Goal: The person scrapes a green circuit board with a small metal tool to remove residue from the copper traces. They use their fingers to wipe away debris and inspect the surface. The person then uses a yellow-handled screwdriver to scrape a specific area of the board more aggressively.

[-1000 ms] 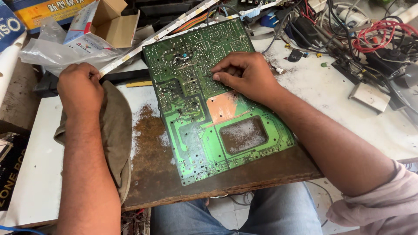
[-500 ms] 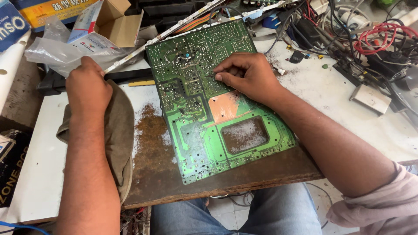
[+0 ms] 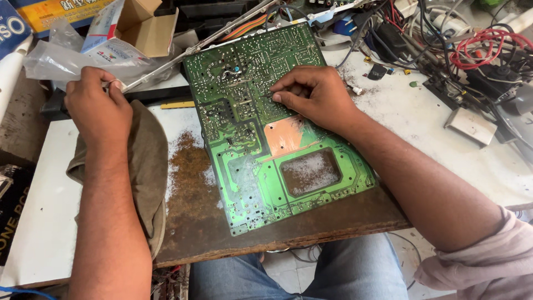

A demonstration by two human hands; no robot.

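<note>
Green circuit board (image 3: 266, 139) lay solder-side up on worn table (image 3: 288, 222), angled for reach. Brown cloth (image 3: 147, 161) under left forearm, likely padding. Right hand (image 3: 316, 94) pinched shut on board's surface; left hand (image 3: 100, 105) gripped thin metal rod (image 3: 183, 55).

Circuit board (image 3: 261, 128) on table (image 3: 422, 122), cloth (image 3: 145, 161) left, cardboard box (image 3: 145, 28) behind, cables (image 3: 472, 44) right

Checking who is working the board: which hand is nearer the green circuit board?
Right. The right hand rests on the green circuit board; the left hand is off its left side, above a brown cloth.
</note>
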